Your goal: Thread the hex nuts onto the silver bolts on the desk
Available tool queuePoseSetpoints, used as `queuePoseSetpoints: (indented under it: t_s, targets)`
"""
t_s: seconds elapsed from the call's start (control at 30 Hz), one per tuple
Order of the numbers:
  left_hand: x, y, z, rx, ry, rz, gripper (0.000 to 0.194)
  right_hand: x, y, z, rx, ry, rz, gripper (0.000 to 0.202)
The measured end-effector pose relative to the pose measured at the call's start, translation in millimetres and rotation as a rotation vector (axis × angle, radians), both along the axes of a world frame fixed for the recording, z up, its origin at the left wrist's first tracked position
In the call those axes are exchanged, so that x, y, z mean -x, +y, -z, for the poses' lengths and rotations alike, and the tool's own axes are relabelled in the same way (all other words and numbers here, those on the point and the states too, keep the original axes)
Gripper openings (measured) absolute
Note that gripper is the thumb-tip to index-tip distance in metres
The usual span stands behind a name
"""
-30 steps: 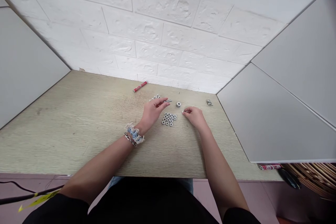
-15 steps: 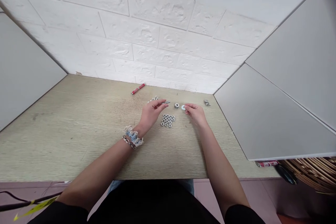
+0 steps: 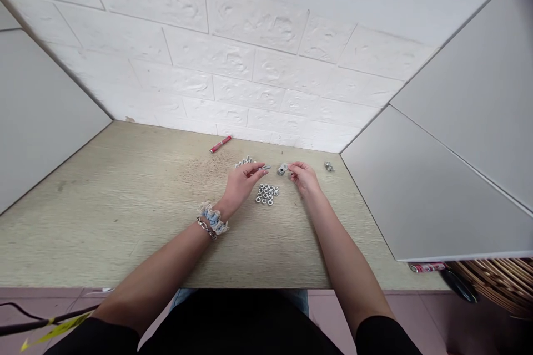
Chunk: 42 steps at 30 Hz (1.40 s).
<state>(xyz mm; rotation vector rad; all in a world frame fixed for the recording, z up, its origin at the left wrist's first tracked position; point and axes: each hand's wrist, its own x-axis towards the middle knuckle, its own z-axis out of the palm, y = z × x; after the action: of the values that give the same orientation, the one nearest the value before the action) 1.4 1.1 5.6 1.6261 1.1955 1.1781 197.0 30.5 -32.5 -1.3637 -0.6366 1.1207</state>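
Note:
My left hand (image 3: pixel 244 182) pinches a bolt (image 3: pixel 265 167), its shank sticking out to the right past the fingertips. Between thumb and fingers, my right hand (image 3: pixel 305 177) grips a flat washer (image 3: pixel 285 166) at its edge. That washer is just above and right of a small stack of washers (image 3: pixel 280 171); I cannot tell whether they touch. Nearer to me lie several nuts (image 3: pixel 265 195) in close rows on the table. Behind my left hand several bolts (image 3: pixel 249 160) stand in a group, partly hidden by the fingers.
A red marker-like tube (image 3: pixel 220 144) lies by the white brick-pattern wall. Some small metal parts (image 3: pixel 328 167) sit at the right near the grey panel (image 3: pixel 375 177). A wicker basket (image 3: pixel 495 283), a dark object and another red tube (image 3: pixel 427 267) are at the table's right front corner.
My right hand has moved a little to the left, bringing its washer over the edge of the washer stack. My left hand still holds the bolt in nearly the same place.

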Motion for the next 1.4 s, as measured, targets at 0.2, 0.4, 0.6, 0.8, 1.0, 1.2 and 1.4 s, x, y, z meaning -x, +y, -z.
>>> queuePoseSetpoints:
  t_s: [0.2, 0.4, 0.6, 0.8, 1.0, 1.2, 1.4]
  targets:
    - [0.1, 0.7, 2.2, 0.008, -0.010, 0.004, 0.033, 4.2, -0.6, 0.1, 0.009, -0.090, -0.013, 0.025]
    - [-0.3, -0.6, 0.2, 0.011, 0.006, 0.005, 0.033, 4.2, -0.7, -0.5, 0.021, -0.125, -0.013, 0.028]
    - [0.5, 0.7, 2.6, 0.019, 0.022, 0.012, 0.034, 3.4, -0.9, 0.1, 0.024, -0.135, -0.008, 0.028]
    - [0.8, 0.6, 2.4, 0.027, -0.003, 0.023, 0.035, 4.4, -1.5, 0.8, 0.011, -0.141, 0.000, 0.028]
    - [0.4, 0.9, 2.9, 0.027, -0.011, 0.017, 0.034, 3.3, -1.0, 3.2, 0.004, -0.145, 0.002, 0.028]
    - [0.9, 0.8, 2.8, 0.028, -0.001, 0.020, 0.035, 2.4, -0.7, 4.9, -0.004, -0.136, -0.002, 0.029]
    - [1.2, 0.6, 2.0, 0.062, -0.049, 0.020, 0.035, 1.9, -0.8, 5.3, -0.002, -0.140, 0.004, 0.029]
